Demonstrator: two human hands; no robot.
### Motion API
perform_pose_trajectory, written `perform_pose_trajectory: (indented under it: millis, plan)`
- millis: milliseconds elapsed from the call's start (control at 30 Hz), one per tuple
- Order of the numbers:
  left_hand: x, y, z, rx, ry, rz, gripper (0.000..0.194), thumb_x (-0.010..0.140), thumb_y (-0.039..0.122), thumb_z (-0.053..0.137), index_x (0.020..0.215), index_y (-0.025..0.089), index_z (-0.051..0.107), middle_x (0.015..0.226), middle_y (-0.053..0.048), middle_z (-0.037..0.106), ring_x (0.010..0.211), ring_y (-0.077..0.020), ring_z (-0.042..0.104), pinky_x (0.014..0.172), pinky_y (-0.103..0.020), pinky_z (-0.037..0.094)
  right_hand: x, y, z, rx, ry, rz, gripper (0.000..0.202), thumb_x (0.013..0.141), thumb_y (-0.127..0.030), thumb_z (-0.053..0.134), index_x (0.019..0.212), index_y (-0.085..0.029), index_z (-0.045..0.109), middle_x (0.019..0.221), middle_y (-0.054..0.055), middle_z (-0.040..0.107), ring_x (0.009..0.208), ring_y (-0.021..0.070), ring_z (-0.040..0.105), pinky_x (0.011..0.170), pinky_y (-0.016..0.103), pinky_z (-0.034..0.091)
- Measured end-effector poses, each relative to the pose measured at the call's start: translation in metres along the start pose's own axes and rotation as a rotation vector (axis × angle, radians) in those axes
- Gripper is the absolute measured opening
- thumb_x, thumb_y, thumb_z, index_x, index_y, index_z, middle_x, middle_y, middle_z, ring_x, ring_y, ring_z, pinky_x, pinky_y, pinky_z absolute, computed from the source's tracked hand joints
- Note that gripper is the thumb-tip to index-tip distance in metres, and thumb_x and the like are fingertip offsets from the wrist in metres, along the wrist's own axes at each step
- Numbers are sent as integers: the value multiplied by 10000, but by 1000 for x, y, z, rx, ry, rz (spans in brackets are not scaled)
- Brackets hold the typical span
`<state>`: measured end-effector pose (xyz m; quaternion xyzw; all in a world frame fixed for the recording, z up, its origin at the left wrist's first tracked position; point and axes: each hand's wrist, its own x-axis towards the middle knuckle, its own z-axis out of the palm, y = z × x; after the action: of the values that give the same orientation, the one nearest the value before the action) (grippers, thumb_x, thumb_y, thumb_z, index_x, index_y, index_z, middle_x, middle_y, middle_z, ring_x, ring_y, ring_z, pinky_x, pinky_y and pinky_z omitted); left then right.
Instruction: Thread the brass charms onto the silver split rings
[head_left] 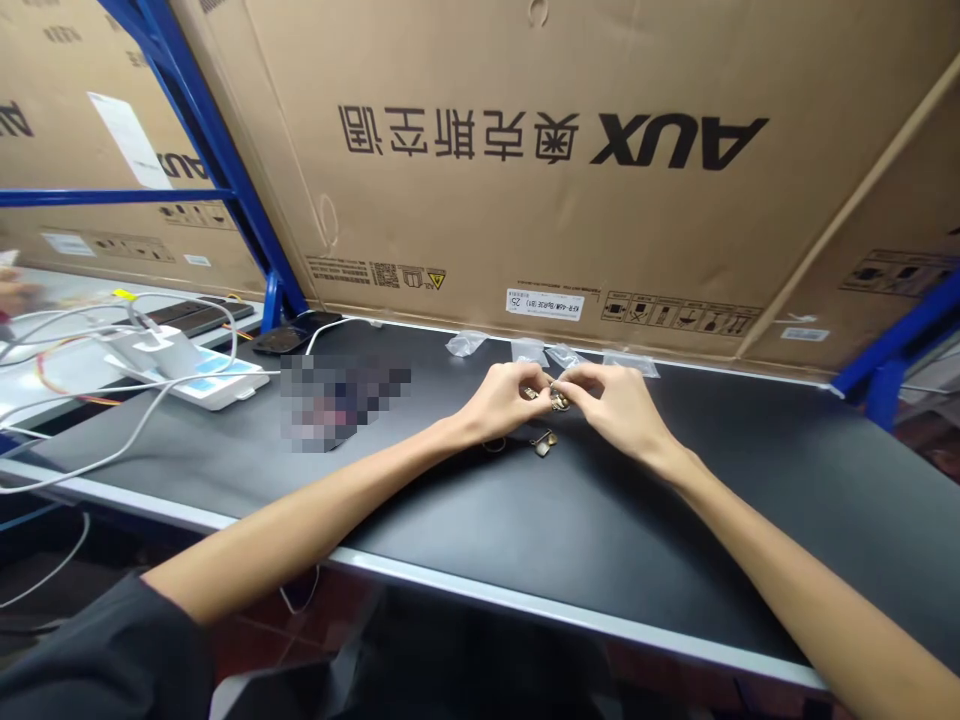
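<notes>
Above the black tabletop (450, 520), my left hand (495, 402) and my right hand (621, 408) meet with fingertips pinched together. Between them are small brass-coloured metal pieces (559, 400), perhaps linked like jewellery; their exact kind is too small to make out. Both hands are closed on these pieces, and the fingers cover part of them. Just below the hands, more small metal pieces (544, 443) lie on the table, one of them gold and rounded. A thin ring-shaped item (493, 445) rests under my left wrist, partly hidden.
Small clear plastic bags (466, 344) lie along the table's back edge, before a large cardboard box (480, 230). To the left are white cables (150, 430), a white device (217, 385), a dark phone-like object (281, 340) and a blurred-out patch. Blue rack posts (225, 150) flank the table.
</notes>
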<state>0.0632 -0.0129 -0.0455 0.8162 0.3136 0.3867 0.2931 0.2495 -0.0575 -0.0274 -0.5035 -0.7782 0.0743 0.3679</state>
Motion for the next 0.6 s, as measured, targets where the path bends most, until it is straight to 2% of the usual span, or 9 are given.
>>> perform_pose_trajectory:
  millis: [233, 300, 433, 600]
  plan:
    - [4, -2, -4, 1, 92, -16, 137, 802, 245, 598, 745, 129, 642, 827, -63, 736, 760, -176, 693, 721, -292, 574, -1, 1, -2, -171, 6, -60, 222, 947, -314, 538, 1018, -230, 731, 1020, 54, 761, 862, 237, 688, 763, 356, 482]
    - [6, -5, -6, 15, 130, -13, 110, 775, 227, 617, 724, 130, 631, 838, -63, 735, 757, -177, 693, 731, -303, 579, -1, 2, -5, -207, -61, -80, 205, 932, -307, 562, 1011, -242, 740, 983, 45, 766, 815, 224, 690, 727, 340, 477]
    - [8, -5, -10, 34, 157, 0, 78, 759, 196, 611, 710, 137, 624, 818, -48, 734, 730, -168, 693, 716, -304, 585, -3, 0, -8, -246, -260, -138, 145, 888, -318, 631, 851, -270, 762, 782, 10, 757, 668, 180, 667, 635, 291, 459]
    - [7, -3, -8, 49, 159, 17, 63, 748, 172, 602, 695, 145, 622, 808, -42, 732, 770, -172, 687, 724, -304, 588, -6, -6, -7, -324, -380, -161, 128, 882, -263, 636, 841, -283, 756, 778, -4, 745, 689, 168, 668, 648, 259, 461]
